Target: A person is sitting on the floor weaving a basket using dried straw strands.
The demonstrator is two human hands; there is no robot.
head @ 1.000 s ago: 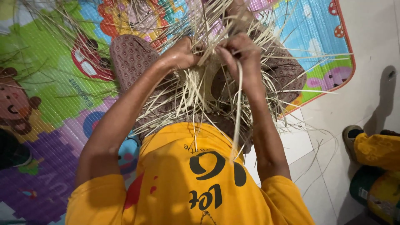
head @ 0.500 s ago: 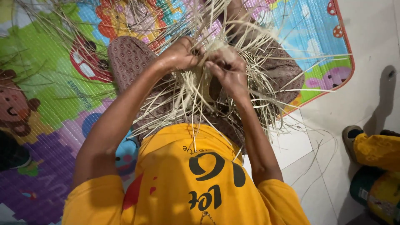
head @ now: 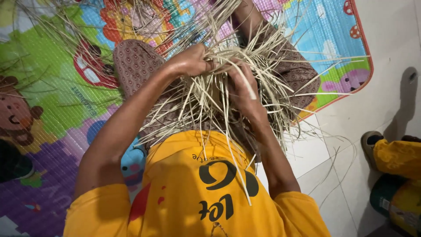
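Observation:
I sit on a colourful play mat (head: 57, 87) with a loose tangle of pale straw strips (head: 263, 57) over my lap. My left hand (head: 190, 60) is closed on a bunch of the strips at the top of the tangle. Just beside it, my right hand (head: 243, 90) grips other strips, fingers curled among them, and several long strips hang down over my yellow shirt (head: 197, 188). My knees in brown patterned cloth (head: 136, 61) stick out under the straw.
The mat's red-edged corner (head: 366, 74) ends on a white tiled floor (head: 386, 39). A yellow and dark green object (head: 394, 175) lies on the floor at the right edge. Stray strips trail across the tiles and the mat.
My right hand has dropped lower and closer to my body, drawing strips down through the tangle. The left hand has stayed in about the same place, still closed on its bunch.

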